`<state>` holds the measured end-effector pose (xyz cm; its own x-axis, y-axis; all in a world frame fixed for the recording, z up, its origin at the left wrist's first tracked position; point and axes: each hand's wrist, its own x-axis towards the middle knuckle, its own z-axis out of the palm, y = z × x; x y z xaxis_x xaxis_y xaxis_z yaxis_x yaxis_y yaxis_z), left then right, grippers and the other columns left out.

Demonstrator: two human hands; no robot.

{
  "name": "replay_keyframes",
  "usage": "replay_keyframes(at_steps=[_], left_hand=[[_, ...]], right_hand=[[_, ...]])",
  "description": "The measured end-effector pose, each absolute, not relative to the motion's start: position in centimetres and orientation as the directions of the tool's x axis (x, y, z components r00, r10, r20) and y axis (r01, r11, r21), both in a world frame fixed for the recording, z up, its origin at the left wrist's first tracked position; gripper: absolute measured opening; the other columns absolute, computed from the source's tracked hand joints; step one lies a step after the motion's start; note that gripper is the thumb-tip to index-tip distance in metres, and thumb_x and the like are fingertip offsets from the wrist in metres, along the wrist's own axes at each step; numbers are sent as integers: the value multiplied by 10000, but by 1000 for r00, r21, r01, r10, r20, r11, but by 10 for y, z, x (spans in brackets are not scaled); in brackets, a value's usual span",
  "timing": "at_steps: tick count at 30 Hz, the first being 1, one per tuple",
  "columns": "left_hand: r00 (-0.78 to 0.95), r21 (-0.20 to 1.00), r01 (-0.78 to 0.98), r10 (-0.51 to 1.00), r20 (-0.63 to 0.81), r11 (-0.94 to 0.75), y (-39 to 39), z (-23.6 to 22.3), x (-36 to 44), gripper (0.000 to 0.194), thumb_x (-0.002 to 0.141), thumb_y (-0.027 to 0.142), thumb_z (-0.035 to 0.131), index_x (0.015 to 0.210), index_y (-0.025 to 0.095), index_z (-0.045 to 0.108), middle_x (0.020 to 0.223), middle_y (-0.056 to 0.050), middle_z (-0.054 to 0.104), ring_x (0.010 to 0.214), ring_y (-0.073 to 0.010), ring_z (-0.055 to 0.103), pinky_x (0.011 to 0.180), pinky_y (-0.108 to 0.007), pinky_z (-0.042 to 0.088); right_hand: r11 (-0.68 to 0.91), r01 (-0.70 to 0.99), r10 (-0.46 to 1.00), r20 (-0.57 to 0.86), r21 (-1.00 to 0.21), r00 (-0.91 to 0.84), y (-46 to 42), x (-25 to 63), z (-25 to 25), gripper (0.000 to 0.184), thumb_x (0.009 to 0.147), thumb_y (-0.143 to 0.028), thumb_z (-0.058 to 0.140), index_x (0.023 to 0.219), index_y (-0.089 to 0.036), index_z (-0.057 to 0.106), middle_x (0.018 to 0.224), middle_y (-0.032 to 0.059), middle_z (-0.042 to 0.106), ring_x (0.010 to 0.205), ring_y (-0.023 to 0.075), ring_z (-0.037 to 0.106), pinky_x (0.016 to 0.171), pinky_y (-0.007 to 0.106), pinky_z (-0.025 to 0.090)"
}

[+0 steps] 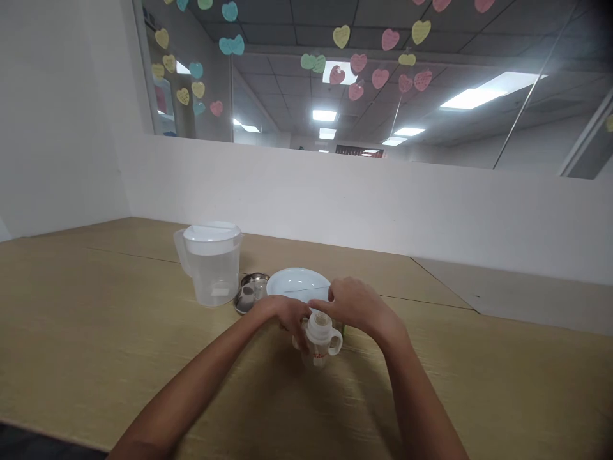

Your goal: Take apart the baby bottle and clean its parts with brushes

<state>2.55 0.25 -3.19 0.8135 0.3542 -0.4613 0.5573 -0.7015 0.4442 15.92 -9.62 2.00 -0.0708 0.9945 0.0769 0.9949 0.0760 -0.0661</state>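
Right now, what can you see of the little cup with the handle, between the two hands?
It is a small training cup of cloudy, see-through plastic with red print on its side. A whitish cap narrows toward the top, and a curved loop handle sticks out on the right. It stands roughly upright, in front of the plate. The left hand touches its left side, and the right hand reaches over the cap.

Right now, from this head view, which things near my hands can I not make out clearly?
The plastic cup: the left hand hides its left side, and the print on it is too small to read.
A green thing: the right hand hides most of it, so its kind is unclear.
The steel dish: the dark marks in it are too blurred to identify.
The plastic pitcher: the pale patch near its base is too blurred to read.
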Motion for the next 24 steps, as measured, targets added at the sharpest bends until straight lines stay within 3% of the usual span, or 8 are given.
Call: replay_keyframes(at_steps=[2, 5, 9, 12, 15, 17, 21, 24], left_hand=[[807, 438, 566, 361, -467, -698, 3, -33, 26, 474, 513, 418, 711, 917, 197, 599, 677, 21, 480, 535, -101, 403, 429, -207, 321], [807, 454, 564, 345, -478, -690, 5, -35, 27, 430, 515, 424, 710, 864, 193, 609, 656, 23, 472, 525, -98, 401, 422, -208, 314], [802, 461, 572, 347, -486, -678, 7, -37, 28, 436, 479, 409, 736, 831, 187, 607, 643, 27, 488, 506, -96, 402, 422, -217, 321], [806, 468, 568, 343, -482, -677, 6, -36, 27, 449, 465, 405, 742, 823, 181, 590, 599, 40, 468, 471, -90, 382, 405, -219, 313], [818, 491, 557, 340, -464, -670, 4, -35, 26, 453, 452, 381, 749, 825, 188, 579, 605, 48, 475, 459, -83, 377, 390, -212, 306], [811, 481, 566, 347, -471, -670, 4, -34, 26, 415, 465, 382, 741, 799, 187, 590, 603, 46, 477, 460, -79, 376, 396, -208, 308], [784, 429, 593, 368, -500, -681, 5, -34, 28, 398, 476, 402, 731, 792, 190, 613, 573, 43, 472, 465, -86, 396, 409, -208, 318], [771, 409, 607, 380, -511, -682, 4, -34, 28, 441, 465, 420, 735, 825, 193, 619, 558, 45, 470, 452, -88, 394, 403, -211, 310]], right_hand=[[133, 985, 990, 57, -108, -127, -98, 164, 21, 339, 787, -402, 497, 967, -141, 615, 888, 96, 640, 762, 195, 581, 562, 253, 358], [234, 959, 972, 5, -163, -236, -96, 163, 18, 307, 753, -239, 509, 1049, -186, 564, 963, 64, 621, 768, 164, 574, 547, 231, 340], [227, 973, 973, 36, -27, -226, -88, 151, 8, 268, 750, -121, 457, 991, -144, 572, 909, 91, 628, 816, 194, 574, 571, 251, 334], [218, 975, 975, 28, 30, -219, -85, 146, 5, 226, 820, -149, 400, 942, -120, 589, 925, 119, 629, 803, 202, 581, 574, 267, 338], [173, 985, 985, 13, -21, -173, -86, 149, 7, 296, 874, -305, 375, 927, -118, 597, 905, 129, 633, 770, 207, 588, 570, 277, 351], [148, 987, 988, 48, -57, -145, -89, 153, 10, 355, 836, -398, 437, 1010, -122, 576, 935, 132, 629, 829, 232, 584, 600, 286, 367], [206, 977, 978, 46, -55, -204, -90, 155, 10, 439, 737, -271, 538, 1157, -152, 499, 975, 111, 628, 888, 239, 579, 632, 281, 375], [221, 975, 975, 30, 17, -221, -87, 150, 6, 371, 751, -218, 505, 1117, -153, 517, 965, 111, 632, 854, 237, 593, 612, 284, 373]])
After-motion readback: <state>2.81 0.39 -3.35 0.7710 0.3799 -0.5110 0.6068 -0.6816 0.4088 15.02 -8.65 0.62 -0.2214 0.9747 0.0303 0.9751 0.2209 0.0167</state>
